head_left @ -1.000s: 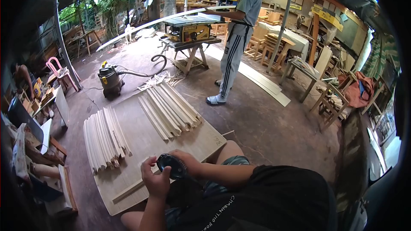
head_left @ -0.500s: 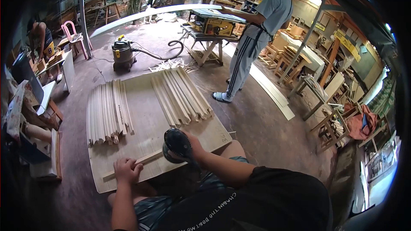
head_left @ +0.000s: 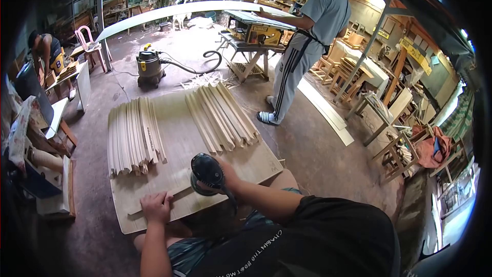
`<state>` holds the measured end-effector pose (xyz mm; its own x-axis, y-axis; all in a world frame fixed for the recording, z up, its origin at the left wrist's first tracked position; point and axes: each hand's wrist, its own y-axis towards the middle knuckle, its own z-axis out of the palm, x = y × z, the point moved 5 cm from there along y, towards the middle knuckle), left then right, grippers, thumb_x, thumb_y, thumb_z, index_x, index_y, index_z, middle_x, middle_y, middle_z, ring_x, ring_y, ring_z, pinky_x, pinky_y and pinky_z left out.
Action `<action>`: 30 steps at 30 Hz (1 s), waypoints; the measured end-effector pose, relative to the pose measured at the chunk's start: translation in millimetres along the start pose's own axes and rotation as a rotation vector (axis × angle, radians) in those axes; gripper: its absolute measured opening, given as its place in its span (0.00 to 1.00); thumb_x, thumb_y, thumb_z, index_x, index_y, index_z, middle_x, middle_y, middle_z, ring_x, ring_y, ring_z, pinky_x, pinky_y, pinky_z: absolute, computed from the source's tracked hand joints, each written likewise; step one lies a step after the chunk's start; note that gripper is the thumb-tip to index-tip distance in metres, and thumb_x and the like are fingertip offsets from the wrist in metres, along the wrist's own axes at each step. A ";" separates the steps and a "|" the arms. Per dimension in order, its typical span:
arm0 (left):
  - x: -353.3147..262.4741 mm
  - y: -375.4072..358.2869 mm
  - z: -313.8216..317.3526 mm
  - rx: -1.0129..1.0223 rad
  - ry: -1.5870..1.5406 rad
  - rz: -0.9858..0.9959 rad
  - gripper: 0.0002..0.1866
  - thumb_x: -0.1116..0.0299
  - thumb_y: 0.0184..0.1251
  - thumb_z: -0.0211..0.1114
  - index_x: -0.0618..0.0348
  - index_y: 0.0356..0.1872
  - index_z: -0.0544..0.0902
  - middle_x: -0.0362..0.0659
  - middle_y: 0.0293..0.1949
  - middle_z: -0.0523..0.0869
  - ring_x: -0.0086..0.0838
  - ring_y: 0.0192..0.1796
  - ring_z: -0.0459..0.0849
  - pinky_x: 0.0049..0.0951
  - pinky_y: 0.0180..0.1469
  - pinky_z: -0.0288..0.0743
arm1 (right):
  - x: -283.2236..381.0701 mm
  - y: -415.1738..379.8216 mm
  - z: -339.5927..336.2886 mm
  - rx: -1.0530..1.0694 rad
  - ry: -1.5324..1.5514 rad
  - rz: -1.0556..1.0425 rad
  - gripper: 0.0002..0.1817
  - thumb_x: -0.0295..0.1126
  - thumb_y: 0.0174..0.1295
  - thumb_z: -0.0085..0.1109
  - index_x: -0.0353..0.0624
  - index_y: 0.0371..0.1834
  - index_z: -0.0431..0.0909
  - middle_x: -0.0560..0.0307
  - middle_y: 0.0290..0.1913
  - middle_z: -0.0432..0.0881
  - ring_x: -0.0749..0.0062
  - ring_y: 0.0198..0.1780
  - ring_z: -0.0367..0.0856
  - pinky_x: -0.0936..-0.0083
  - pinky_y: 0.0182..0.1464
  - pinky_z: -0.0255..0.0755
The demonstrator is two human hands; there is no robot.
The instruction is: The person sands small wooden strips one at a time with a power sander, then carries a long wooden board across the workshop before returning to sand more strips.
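Note:
My right hand [head_left: 230,175] is wrapped around a black power sander [head_left: 207,170], which rests on a thin wooden strip [head_left: 179,194]. The strip lies near the close edge of a plywood board [head_left: 171,123] in front of my lap. My left hand [head_left: 157,207] grips the same strip close to its left end, fingers together. Beyond my hands, two bundles of similar strips lie on the board: a left bundle [head_left: 134,136] and a right bundle [head_left: 221,118]. The underside of the sander is hidden.
A co-worker [head_left: 320,25] stands at a table saw [head_left: 264,35] holding a long pale board [head_left: 179,7]. Behind the plywood stand a shop vacuum [head_left: 149,66] and its hose. Another person [head_left: 48,54] bends over at the left. Long planks [head_left: 325,113] lie on the floor to the right.
The sander has slid a little to the left along the strip with my right hand. My left hand keeps its place on the strip. The co-worker's long board has shifted slightly left.

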<state>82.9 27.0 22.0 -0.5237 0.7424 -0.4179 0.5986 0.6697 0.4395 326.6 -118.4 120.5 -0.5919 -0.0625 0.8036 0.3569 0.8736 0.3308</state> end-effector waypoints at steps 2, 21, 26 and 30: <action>-1.3 1.4 -1.0 -0.015 -0.002 0.011 0.12 0.55 0.66 0.71 0.48 0.42 0.93 0.39 0.42 0.92 0.39 0.48 0.83 0.45 0.59 0.67 | 1.3 0.1 -1.2 -0.007 -0.012 -0.004 0.37 0.48 0.52 0.83 0.46 0.63 0.80 0.51 0.55 0.85 0.59 0.57 0.85 0.65 0.62 0.78; -1.8 2.1 0.0 -0.008 0.081 0.010 0.12 0.54 0.69 0.70 0.44 0.45 0.94 0.38 0.44 0.90 0.39 0.50 0.83 0.46 0.63 0.65 | -2.6 -12.4 -3.5 -0.083 0.048 -0.011 0.37 0.45 0.48 0.86 0.44 0.60 0.80 0.54 0.49 0.88 0.69 0.49 0.88 0.69 0.55 0.81; -4.9 3.2 -3.1 0.011 0.070 0.005 0.13 0.54 0.71 0.68 0.45 0.46 0.94 0.39 0.43 0.90 0.39 0.51 0.82 0.47 0.62 0.65 | 4.9 -17.3 -10.3 -0.081 0.065 0.001 0.37 0.44 0.49 0.86 0.44 0.61 0.79 0.53 0.50 0.89 0.68 0.51 0.88 0.69 0.57 0.81; -4.8 3.6 -2.6 0.006 0.067 -0.003 0.12 0.54 0.69 0.70 0.45 0.45 0.94 0.38 0.43 0.90 0.39 0.50 0.83 0.47 0.63 0.64 | 1.7 -22.4 -13.4 -0.070 0.047 0.016 0.37 0.46 0.51 0.84 0.44 0.62 0.79 0.52 0.52 0.88 0.64 0.54 0.87 0.67 0.61 0.80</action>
<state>86.0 25.9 27.7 -0.5646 0.7404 -0.3648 0.6008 0.6717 0.4334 327.2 -144.5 121.2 -0.5519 -0.0731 0.8307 0.4166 0.8388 0.3506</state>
